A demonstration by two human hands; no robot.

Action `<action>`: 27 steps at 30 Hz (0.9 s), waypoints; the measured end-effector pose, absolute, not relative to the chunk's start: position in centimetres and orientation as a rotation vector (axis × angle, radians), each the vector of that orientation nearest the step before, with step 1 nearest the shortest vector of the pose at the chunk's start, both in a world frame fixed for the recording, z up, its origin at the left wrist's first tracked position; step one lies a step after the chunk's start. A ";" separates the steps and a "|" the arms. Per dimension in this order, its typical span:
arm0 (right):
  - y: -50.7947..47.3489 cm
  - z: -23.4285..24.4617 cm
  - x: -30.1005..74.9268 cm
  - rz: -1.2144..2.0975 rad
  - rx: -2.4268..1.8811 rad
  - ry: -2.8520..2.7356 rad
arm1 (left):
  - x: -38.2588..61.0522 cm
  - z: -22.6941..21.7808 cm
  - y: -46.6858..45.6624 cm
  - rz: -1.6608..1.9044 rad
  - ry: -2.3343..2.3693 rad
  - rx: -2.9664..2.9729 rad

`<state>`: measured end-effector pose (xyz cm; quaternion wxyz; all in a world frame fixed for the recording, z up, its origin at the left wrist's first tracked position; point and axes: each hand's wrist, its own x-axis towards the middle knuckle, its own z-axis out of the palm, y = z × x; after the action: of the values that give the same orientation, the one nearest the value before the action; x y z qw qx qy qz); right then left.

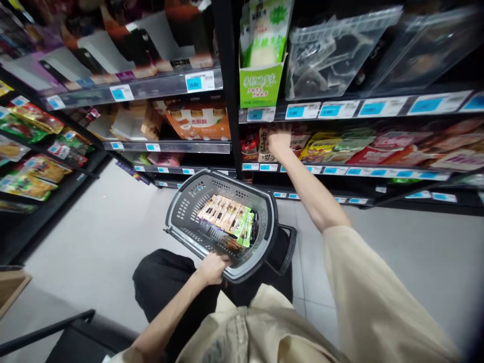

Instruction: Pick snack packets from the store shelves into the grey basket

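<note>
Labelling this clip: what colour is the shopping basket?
The basket is mostly grey, seen in the head view.

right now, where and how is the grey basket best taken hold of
Likely by the near rim of the grey basket, coming from the person's own side: that edge is nearest the body, and its lip lets hands curl over. The left hand grips this edge.

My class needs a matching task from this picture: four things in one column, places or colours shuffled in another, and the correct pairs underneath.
Column one
1. Left hand
2. Basket
3. Green display box
4. Right hand

Column two
A. beside a clear plastic bin
B. at a row of shelved packets
C. on the rim
D. grey, with packaged goods inside

Pairs: 1-C, 2-D, 3-A, 4-B
</note>
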<state>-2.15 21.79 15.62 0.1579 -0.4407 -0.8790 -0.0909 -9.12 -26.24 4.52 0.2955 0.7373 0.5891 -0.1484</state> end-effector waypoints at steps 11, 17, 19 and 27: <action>4.4 8.3 -1.8 0.282 -0.716 -2.491 | -5.9 2.9 -22.0 -0.337 1.108 2.285; 0.3 0.9 -5.3 0.576 -0.312 -3.137 | -10.1 1.7 -15.8 -0.359 0.967 1.740; 0.2 -0.1 -5.5 0.580 -0.396 -3.195 | -11.9 -0.2 -13.8 -0.534 1.282 1.601; 0.5 -0.3 -5.9 0.604 -0.447 -3.189 | -13.7 -7.9 -16.1 -0.786 1.516 1.516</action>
<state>-5.88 0.49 -0.31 -0.0672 -0.1362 -0.9711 0.1841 -13.70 -16.09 -7.92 0.4160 0.6038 0.6036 -0.3130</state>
